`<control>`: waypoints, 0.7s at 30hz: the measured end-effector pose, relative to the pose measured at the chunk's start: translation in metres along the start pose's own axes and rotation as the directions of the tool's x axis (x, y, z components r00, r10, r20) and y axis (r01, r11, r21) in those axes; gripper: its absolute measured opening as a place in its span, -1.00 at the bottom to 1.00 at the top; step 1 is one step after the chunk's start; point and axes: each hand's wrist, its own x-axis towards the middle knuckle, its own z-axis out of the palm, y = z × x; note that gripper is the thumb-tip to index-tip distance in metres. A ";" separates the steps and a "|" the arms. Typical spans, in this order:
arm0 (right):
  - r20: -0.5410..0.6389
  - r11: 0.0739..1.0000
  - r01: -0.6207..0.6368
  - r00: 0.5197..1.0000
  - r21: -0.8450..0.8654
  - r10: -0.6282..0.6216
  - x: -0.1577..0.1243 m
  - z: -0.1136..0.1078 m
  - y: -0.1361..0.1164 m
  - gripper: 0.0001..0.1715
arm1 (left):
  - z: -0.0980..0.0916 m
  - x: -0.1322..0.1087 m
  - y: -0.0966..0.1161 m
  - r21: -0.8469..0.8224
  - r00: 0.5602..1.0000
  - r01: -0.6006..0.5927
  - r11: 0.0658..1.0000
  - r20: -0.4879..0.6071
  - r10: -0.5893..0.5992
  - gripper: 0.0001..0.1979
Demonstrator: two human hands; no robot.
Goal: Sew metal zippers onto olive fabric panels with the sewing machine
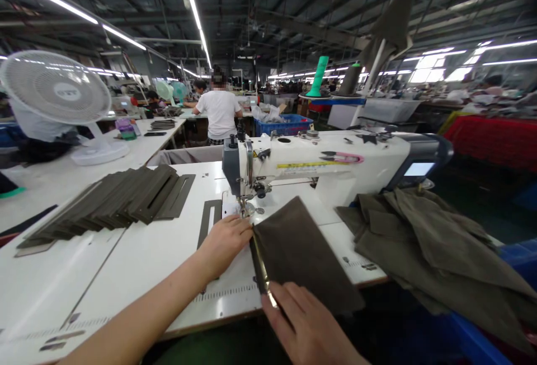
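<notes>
- Your left hand (pixel 224 244), fingers together and flat, sits just in front of the machine (pixel 331 158), fingertips touching the panel's edge.
- Your right hand (pixel 310 326), fingers lightly curled, holds the panel (pixel 304 256) nearer you.
- If your grip loosens, the shiny strip (pixel 260 267) could slip and feed crookedly.
- Fingers this near the needle (pixel 242 202) risk a puncture.
- The heap (pixel 432 242) beside the machine could drag on the cloth.

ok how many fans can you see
3. A large white pedestal fan stands on the table at far left; a pale fan and a teal fan stand side by side further back. Others may be hidden in the hall.
</notes>
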 end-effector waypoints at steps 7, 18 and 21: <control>0.313 0.689 -0.723 0.643 -0.056 0.699 0.005 0.027 0.075 -0.51 | 0.000 -0.029 0.032 -0.155 0.922 0.237 0.959 0.346 -0.172 -0.12; 0.451 0.500 -0.862 0.416 -0.079 0.789 0.040 0.100 0.134 -0.59 | 0.000 -0.018 0.019 -0.168 0.845 0.367 0.915 0.472 -0.252 0.11; 0.464 0.528 -0.841 0.424 -0.115 0.778 0.044 0.105 0.139 -0.57 | 0.001 -0.017 0.016 -0.148 0.824 0.386 0.911 0.500 -0.268 0.15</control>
